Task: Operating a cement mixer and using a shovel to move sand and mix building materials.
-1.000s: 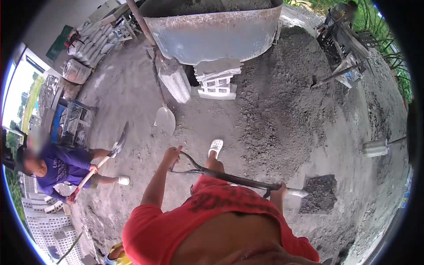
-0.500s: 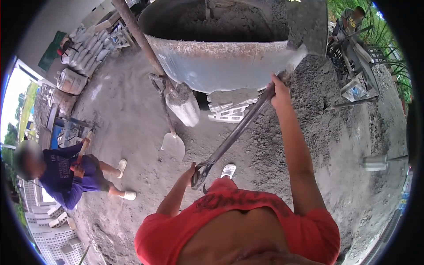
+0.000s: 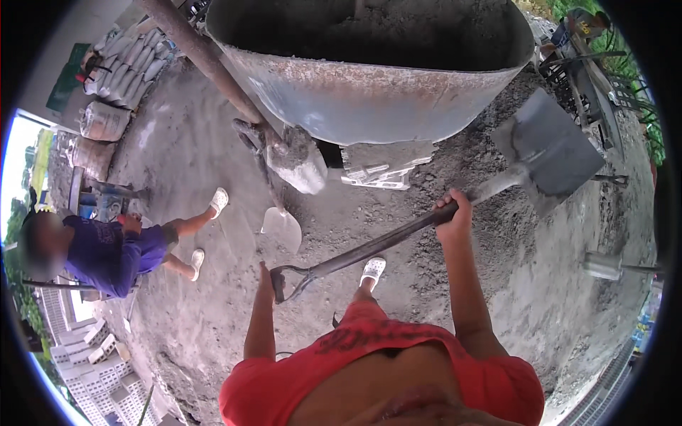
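With right hand [image 3: 455,213] and left hand [image 3: 268,278] both clenched on the raised shovel [image 3: 547,153], w/ blade beside mixer drum [image 3: 369,78], a swing could prob clip the rim.

The shovel [image 3: 426,220] has a dull grey metal blade; the mixer drum [image 3: 369,92] is rusty, cement-crusted steel; the ground [image 3: 554,284] is rough.

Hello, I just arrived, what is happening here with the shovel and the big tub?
A person in a red shirt holds a shovel with both hands: the left hand at the grip end, the right hand midway on the shaft. The blade is raised and looks empty, beside the rim of the big metal tub, which holds grey mix. Nearby, a co-worker in purple bends over the sandy ground. A second shovel stands by the tub.
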{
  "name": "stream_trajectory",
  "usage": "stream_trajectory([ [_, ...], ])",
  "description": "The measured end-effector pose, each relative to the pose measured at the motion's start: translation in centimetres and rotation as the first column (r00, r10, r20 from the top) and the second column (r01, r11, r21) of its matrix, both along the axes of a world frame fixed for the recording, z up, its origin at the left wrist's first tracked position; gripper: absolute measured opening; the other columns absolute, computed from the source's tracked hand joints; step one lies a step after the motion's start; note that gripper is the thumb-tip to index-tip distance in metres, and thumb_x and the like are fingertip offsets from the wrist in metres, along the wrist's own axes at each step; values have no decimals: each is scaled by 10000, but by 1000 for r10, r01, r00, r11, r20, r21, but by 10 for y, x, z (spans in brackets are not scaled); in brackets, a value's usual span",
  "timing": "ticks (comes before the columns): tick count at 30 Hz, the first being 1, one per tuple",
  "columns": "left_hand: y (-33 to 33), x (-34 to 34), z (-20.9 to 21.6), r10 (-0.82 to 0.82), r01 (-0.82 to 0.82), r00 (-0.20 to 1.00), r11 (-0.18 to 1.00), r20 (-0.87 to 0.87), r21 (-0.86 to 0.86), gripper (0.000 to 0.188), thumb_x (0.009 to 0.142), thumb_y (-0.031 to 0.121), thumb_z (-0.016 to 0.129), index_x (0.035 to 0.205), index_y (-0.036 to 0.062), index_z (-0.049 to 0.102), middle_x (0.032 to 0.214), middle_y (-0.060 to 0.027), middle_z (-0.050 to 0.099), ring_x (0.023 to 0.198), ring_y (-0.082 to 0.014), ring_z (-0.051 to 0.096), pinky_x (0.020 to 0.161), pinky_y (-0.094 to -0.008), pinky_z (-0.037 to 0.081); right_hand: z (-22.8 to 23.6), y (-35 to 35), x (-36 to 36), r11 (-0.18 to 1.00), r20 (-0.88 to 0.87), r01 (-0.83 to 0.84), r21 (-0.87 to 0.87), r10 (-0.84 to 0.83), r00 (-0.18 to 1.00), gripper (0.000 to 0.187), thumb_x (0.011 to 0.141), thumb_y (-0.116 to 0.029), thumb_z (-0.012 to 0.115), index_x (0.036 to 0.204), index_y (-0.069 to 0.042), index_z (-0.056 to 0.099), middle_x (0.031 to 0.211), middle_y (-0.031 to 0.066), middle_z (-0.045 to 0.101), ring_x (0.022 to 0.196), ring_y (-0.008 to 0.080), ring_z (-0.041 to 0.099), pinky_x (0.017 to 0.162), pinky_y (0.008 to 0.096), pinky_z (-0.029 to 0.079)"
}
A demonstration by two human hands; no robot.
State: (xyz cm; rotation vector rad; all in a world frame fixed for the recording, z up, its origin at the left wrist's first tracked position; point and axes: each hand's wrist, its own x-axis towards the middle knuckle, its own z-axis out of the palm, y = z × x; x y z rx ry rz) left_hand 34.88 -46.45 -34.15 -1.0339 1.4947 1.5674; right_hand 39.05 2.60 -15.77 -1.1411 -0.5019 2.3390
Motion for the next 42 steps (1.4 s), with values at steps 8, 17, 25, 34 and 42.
stream_trajectory([
  [8, 16, -74, -3, -369, 355, 902, 930, -224, -102, 691, 823, 659, 253, 808, 35, 549, 584, -83, 542, 501, -182, 534, 467, -304, 461, -70, -40, 187, 822, 406, 523, -226, -408, 818, 134, 690, -112, 535, 650, -105, 408, 581, 30, 418, 553, 194, 424, 622, 364, 403],
  [17, 193, -40, 21, -639, 644, 763, 764, -103, 29, 597, 821, 641, 316, 730, 82, 503, 537, -35, 478, 461, -166, 454, 460, -295, 383, -38, -32, 348, 607, 189, 781, -148, -758, 625, 142, 692, -107, 536, 606, -85, 426, 547, 44, 438, 522, 206, 443, 596, 368, 412],
  [25, 300, 91, 43, -908, 896, 419, 418, 26, 148, 615, 819, 631, 298, 649, 71, 487, 489, 9, 367, 444, -153, 368, 460, -304, 338, -43, -117, 562, 262, 121, 941, -212, -949, 291, 89, 672, -99, 515, 636, -97, 433, 552, 33, 414, 511, 192, 411, 571, 332, 399],
  [34, 383, 353, 64, -997, 997, -71, -71, -12, 29, 635, 802, 634, 316, 668, 55, 538, 484, -32, 471, 397, -181, 439, 433, -293, 376, -75, -296, 801, -282, 231, 921, -270, -947, -223, 125, 654, -138, 517, 588, -121, 412, 530, 23, 419, 479, 188, 405, 555, 353, 386],
  [42, 414, 544, 69, -988, 970, -142, -151, -62, 191, 436, 796, 465, 405, 690, 52, 499, 535, -58, 477, 459, -201, 449, 469, -326, 386, -71, -362, 945, -418, 7, 872, -256, -902, -431, 164, 653, -140, 561, 579, -120, 415, 534, 4, 417, 500, 165, 414, 567, 326, 379],
])
